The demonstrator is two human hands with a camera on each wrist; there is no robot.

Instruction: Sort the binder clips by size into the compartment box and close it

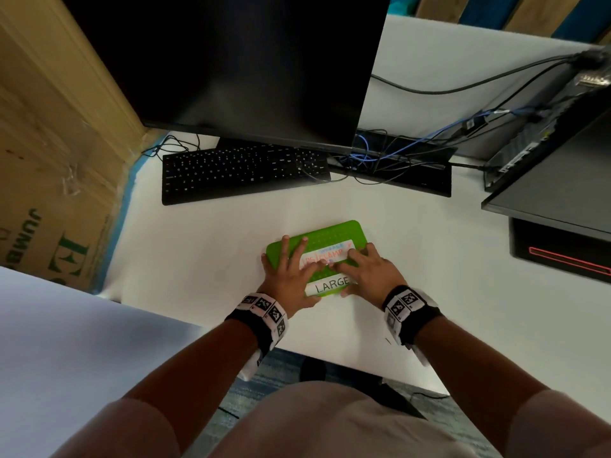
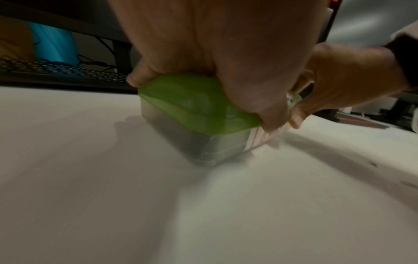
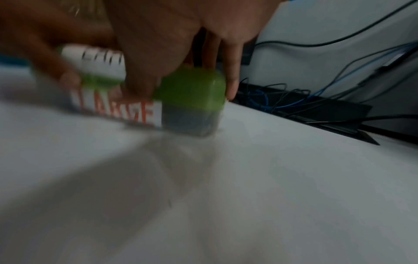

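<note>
The compartment box [image 1: 337, 233] sits on the white table with its green lid [image 2: 192, 105] down on the clear base. A white label reading LARGE [image 1: 330, 285] is on its near edge. My left hand [image 1: 291, 269] lies flat on the lid's left half with fingers spread, its thumb at the front edge. My right hand [image 1: 367, 272] presses on the right half, fingers across the lid [image 3: 196, 89] and thumb at the front rim. Dark shapes show through the clear wall [image 2: 194, 142]; no clip is seen plainly.
A black keyboard [image 1: 244, 173] and a monitor [image 1: 231, 61] stand behind the box. Tangled cables [image 1: 380, 157] lie at the back right beside a computer case [image 1: 545, 166]. A cardboard carton [image 1: 49, 160] stands at the left. The table's near edge is just behind my wrists.
</note>
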